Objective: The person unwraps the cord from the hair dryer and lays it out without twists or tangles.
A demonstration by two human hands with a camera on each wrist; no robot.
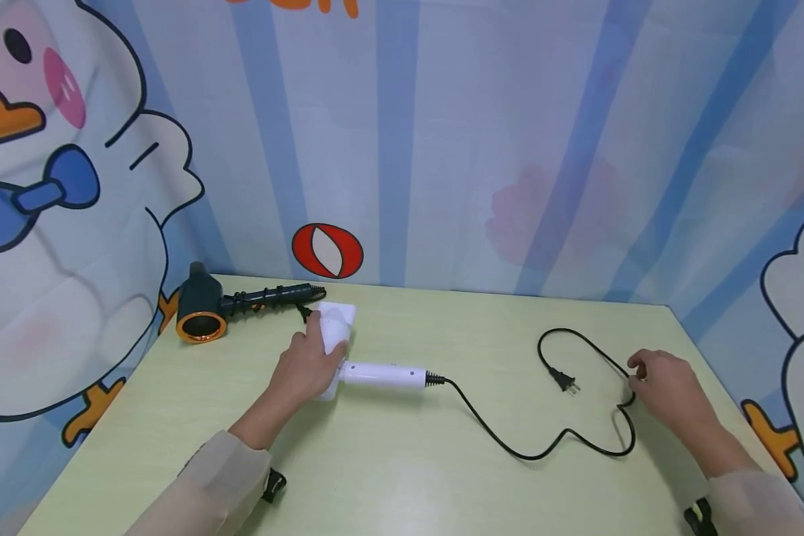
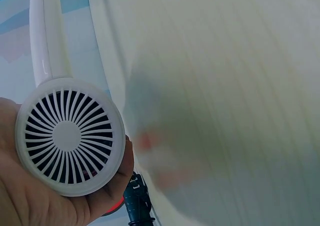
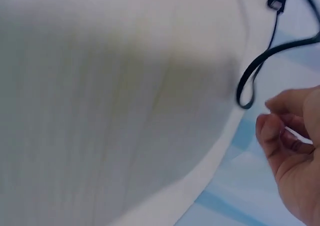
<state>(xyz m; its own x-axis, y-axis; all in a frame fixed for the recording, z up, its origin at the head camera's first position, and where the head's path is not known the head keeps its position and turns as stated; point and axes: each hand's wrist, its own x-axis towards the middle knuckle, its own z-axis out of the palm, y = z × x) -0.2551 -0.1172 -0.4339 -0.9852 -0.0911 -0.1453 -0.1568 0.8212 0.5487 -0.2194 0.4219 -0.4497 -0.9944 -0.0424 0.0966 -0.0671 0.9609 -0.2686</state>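
My left hand (image 1: 304, 368) grips the head of a white hair dryer (image 1: 383, 374), its handle pointing right across the table. In the left wrist view, fingers and palm curl around the dryer's body behind its round slatted grille (image 2: 66, 136). A black power cord (image 1: 485, 423) runs from the handle in loose bends to a two-prong plug (image 1: 563, 380). At the cord's right-hand bend is my right hand (image 1: 673, 391), fingers loosely curled. The right wrist view shows this hand (image 3: 295, 161) holding nothing, with a small gap between the fingertips and the cord loop (image 3: 245, 88).
A dark hair dryer (image 1: 201, 301) with an orange rim lies at the table's back left, its cord wound around the handle. Behind the pale wooden table (image 1: 442, 491) hangs a blue striped cloth (image 1: 442, 149) with cartoon prints, which also covers the sides.
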